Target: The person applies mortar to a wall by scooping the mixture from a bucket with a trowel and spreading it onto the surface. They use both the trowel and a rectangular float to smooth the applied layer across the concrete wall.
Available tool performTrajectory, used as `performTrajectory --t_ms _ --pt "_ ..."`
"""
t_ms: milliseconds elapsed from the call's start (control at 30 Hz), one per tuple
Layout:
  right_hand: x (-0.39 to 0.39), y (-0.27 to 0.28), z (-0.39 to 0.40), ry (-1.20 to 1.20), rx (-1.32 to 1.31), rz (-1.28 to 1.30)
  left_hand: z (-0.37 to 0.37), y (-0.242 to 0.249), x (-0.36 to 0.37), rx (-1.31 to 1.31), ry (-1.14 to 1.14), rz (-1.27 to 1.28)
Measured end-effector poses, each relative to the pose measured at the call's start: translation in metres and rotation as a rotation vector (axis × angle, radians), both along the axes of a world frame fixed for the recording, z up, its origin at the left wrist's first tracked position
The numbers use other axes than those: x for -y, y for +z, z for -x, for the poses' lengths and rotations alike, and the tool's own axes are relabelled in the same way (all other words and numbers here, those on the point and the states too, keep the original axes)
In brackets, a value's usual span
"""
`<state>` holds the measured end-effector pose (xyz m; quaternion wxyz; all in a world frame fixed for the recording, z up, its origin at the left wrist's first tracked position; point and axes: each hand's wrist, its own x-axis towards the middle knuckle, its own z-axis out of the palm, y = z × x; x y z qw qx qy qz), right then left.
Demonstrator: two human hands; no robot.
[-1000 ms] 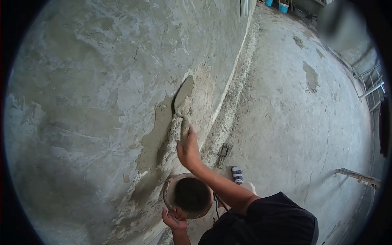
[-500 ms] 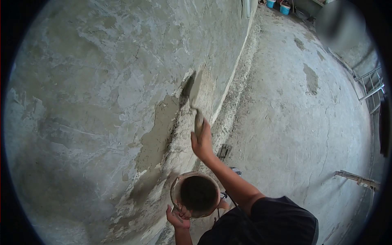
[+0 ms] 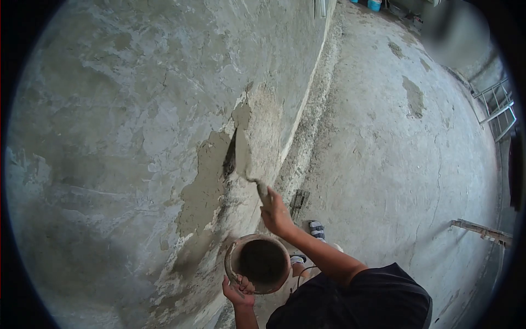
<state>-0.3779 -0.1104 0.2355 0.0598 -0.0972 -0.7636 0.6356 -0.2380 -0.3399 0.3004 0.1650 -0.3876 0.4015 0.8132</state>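
Note:
My right hand (image 3: 276, 213) is closed around the handle of a trowel (image 3: 241, 156), its blade held against or very near the wall (image 3: 120, 137). Left of the blade runs a patch of darker, wet-looking mortar (image 3: 204, 183); to its right the wall surface is rough and paler. Below, my left hand (image 3: 239, 290) grips the rim and handle of a round bucket (image 3: 286, 268). The inside of the bucket is dark, so how much it contains cannot be made out.
The concrete floor (image 3: 378, 164) stretches to the right, with a small dark block (image 3: 299, 204) by the wall's foot. My sandalled foot (image 3: 316, 229) shows beside my arm. A metal frame (image 3: 497, 107) and a wooden-topped stand (image 3: 482, 232) are at the right; a blue bucket (image 3: 374, 5) is far off.
My right hand has drawn the trowel down and slightly left along the wall. Fresh mortar shows where the blade was. The bucket has shifted only slightly, and the view has moved a little.

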Motion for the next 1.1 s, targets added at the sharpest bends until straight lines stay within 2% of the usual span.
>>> performTrajectory --t_ms 67,133,233,333,467,533,667,733,800,867,933,967,1000,1067,1100 --pt "-0.005 -0.015 0.015 -0.185 -0.262 -0.176 -0.003 0.003 0.001 -0.003 0.003 0.014" --pt "-0.017 -0.012 0.046 -0.231 -0.215 -0.043 -0.001 0.007 0.001 0.017 0.019 0.030" --pt "-0.035 0.002 0.103 -0.292 -0.267 -0.007 -0.002 0.008 0.003 -0.020 0.012 0.019" --pt "-0.015 0.003 0.137 -0.307 -0.300 0.000 -0.003 0.003 0.007 -0.040 0.011 -0.013" --pt "0.014 -0.012 0.109 -0.260 -0.335 -0.079 0.002 -0.003 0.009 -0.037 0.067 0.004" --pt "0.015 -0.027 0.078 -0.057 -0.191 -0.121 0.005 0.004 0.001 -0.022 -0.004 -0.006" --pt "0.007 -0.055 0.043 -0.033 -0.208 -0.149 0.011 -0.006 0.000 -0.015 -0.048 -0.044" --pt "0.005 -0.048 0.037 -0.181 -0.211 -0.110 0.011 -0.012 -0.003 0.029 0.010 0.015" --pt "0.001 -0.036 0.050 -0.239 -0.243 -0.122 0.008 -0.010 -0.004 0.031 -0.021 0.004" --pt "-0.008 -0.019 0.081 -0.306 -0.223 -0.029 0.008 -0.008 -0.005 0.020 -0.054 -0.013" --pt "-0.003 -0.022 0.109 -0.219 -0.222 -0.112 0.006 -0.006 -0.005 0.030 -0.041 -0.007" --pt "0.011 -0.023 0.116 -0.205 -0.149 0.016 0.006 -0.006 -0.006 0.030 -0.046 -0.007" --pt "0.027 -0.026 0.117 -0.233 -0.201 0.051 0.005 -0.007 -0.007 0.023 -0.055 -0.004" --pt "0.046 -0.019 0.101 -0.248 -0.235 -0.050 0.006 -0.008 -0.009 0.015 -0.063 -0.003" --pt "0.051 -0.021 0.089 -0.183 -0.194 -0.012 0.006 -0.010 -0.009 0.020 -0.058 -0.011"
